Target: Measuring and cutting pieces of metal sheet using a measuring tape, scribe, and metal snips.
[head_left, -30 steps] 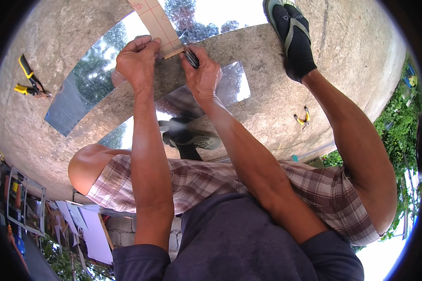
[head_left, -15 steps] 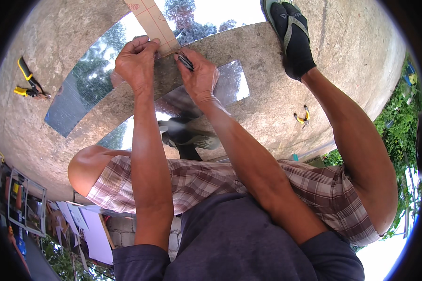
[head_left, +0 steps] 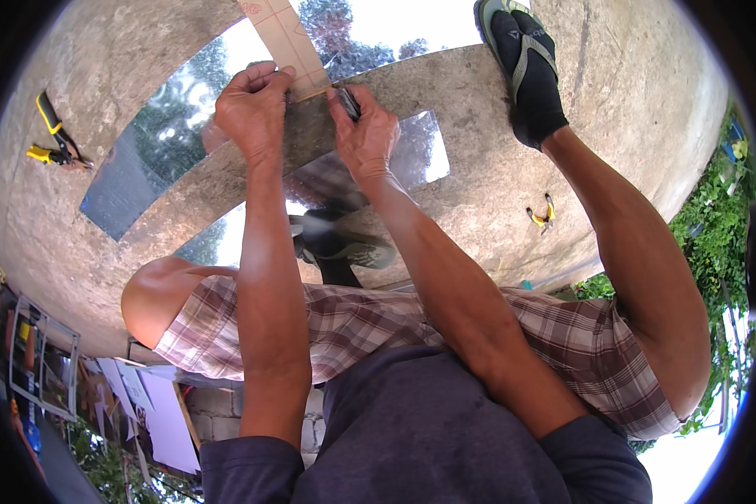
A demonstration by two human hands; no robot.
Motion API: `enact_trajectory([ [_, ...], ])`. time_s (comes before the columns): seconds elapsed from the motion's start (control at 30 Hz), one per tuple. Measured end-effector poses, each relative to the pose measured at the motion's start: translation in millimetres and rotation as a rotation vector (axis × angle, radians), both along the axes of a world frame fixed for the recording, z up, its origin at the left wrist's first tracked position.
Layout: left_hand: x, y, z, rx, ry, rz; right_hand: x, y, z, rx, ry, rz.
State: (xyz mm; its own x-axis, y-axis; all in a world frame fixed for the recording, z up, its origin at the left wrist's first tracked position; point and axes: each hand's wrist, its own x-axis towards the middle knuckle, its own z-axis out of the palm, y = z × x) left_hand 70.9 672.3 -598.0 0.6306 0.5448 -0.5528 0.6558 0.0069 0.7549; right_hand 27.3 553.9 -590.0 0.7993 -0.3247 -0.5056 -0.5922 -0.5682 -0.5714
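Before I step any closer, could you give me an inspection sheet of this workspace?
Surface: bare, stained concrete.
Job's things: brown strip with red lines, across a long reflective strip; a shorter reflective sheet lies nearer the person.
Clutter: yellow-and-black hand tool at far left; smaller yellow-and-black pliers at right.
Hands: left hand closed at the brown strip's left edge; right hand grips a dark tool by its near end.
Cables: none clear enough to tell.
Surroundings: sandalled foot on the concrete; greenery at right; pale sheets at lower left.
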Motion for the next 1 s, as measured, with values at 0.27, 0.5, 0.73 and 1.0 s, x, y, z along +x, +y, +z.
enact_trajectory([
  [0.27,-2.3,2.3,-11.3,0.104,0.055,-0.018,9.5,-15.4,-4.2,0.091,-0.074,-0.122],
  [0.5,-4.3,9.9,-6.5,0.149,0.100,-0.127,39.9,-44.5,-16.3,0.180,-0.245,-0.267],
  [0.73,-2.5,21.1,-5.5,0.180,0.176,-0.251,62.0,-49.5,1.5,0.128,-0.015,0.096],
  [1.0,1.7,32.6,-9.3,0.104,0.257,-0.281,45.0,-29.0,-8.7,0.082,-0.061,0.430],
])
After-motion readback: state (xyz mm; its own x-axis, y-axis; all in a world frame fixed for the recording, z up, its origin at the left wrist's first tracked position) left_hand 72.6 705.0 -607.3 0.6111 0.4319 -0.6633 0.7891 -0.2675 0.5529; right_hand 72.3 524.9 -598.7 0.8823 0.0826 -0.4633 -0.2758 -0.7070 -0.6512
